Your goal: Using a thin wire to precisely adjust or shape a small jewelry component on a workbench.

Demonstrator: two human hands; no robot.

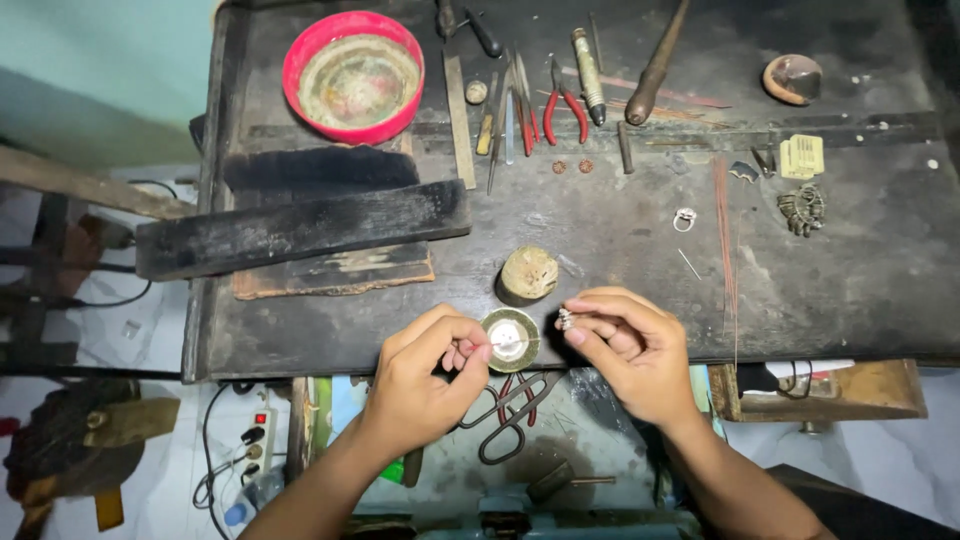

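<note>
A small silvery ring [566,319], stone-set and glinting, sits pinched at fingertips.

- Single view only, head-worn camera, so no second view and no shared part of the scene.
- Looks almost straight down, from above the person's seat, facing forward across the dark workbench [620,250].
- Near range: left hand [425,375] and right hand [630,350] sit low in the centre, forearms entering from the bottom edge.
- Bench fills the upper two thirds; its far side with the red bowl [353,75] touches the top edge.
- Bench's near edge crosses mid-frame; below it, floor and scissors [515,415].
- Left margin shows floor and a power strip [255,445].
</note>
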